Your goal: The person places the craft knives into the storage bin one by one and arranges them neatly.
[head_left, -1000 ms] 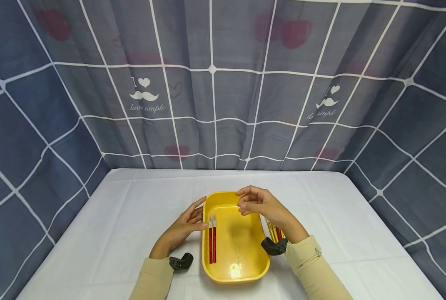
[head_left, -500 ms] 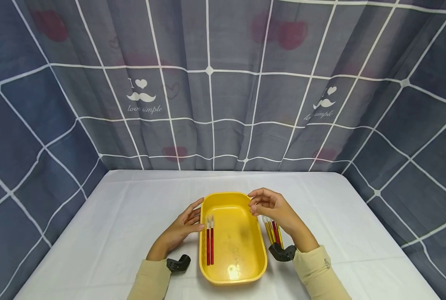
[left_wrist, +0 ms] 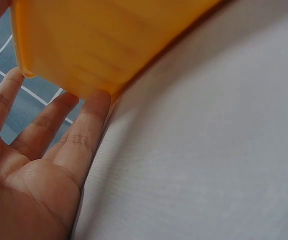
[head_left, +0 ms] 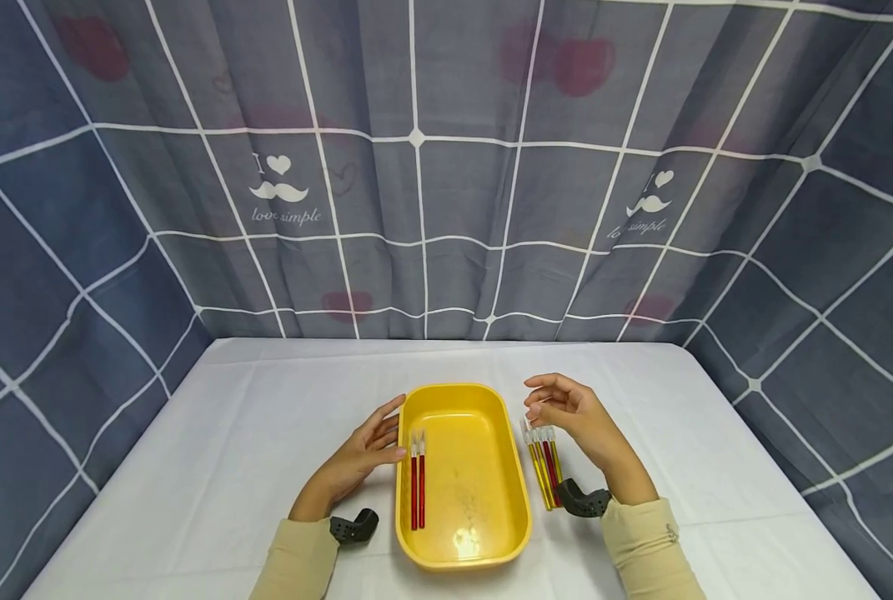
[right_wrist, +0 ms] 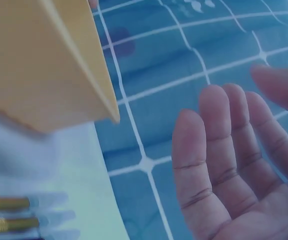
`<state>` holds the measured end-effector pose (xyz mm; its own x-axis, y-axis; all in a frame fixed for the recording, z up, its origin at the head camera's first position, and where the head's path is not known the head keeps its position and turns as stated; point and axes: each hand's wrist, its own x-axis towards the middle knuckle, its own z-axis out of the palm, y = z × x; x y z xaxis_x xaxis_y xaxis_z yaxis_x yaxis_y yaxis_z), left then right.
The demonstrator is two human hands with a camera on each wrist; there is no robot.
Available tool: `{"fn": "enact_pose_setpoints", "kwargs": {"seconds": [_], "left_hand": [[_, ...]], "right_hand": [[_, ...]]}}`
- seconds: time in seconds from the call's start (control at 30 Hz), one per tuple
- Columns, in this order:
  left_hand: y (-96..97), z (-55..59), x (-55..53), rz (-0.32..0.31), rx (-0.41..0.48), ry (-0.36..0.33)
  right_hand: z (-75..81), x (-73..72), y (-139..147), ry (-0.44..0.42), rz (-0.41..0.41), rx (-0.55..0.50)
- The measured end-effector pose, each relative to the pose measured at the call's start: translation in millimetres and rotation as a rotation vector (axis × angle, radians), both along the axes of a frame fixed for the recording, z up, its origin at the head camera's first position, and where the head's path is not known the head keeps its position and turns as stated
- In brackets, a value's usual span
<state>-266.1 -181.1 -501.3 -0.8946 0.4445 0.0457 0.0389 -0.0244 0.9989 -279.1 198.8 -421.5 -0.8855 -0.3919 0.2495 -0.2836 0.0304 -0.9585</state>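
Note:
A yellow plastic tray (head_left: 464,467) stands on the white table. Two red pen-shaped craft knives (head_left: 418,492) with clear caps lie side by side along its left inside. My left hand (head_left: 356,458) rests at the tray's left side: fairly straight fingers touch the outer wall (left_wrist: 99,45), the thumb at the rim. To the right of the tray lies a row of several more craft knives (head_left: 542,467), gold and red, caps pointing away from me. Above their capped ends hovers my right hand (head_left: 581,421), fingers loosely bent around nothing. Its wrist hides part of the row.
White cloth (head_left: 296,400) covers the table. Grey-blue checked curtains (head_left: 461,192) rise behind its back edge and along both sides. A black wrist camera mount (head_left: 356,527) sits by the left wrist, another (head_left: 583,500) by the right.
My right hand has moved from over the tray to the right, above the row of craft knives beside it. The left hand stays at the tray's side.

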Motion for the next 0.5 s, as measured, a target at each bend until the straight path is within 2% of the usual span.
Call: {"fn": "enact_pose_setpoints", "kwargs": {"seconds": [0.33, 0.5], "left_hand": [[-1.2, -0.8, -1.2, -0.006, -0.002, 0.001], [-0.7, -0.7, -1.0, -0.004, 0.001, -0.003]], "right_hand": [[-8.9, -7.2, 16.6, -0.066, -0.093, 0.056], [-18.7, -12.5, 20.3, -0.102, -0.134, 0.069]]}}
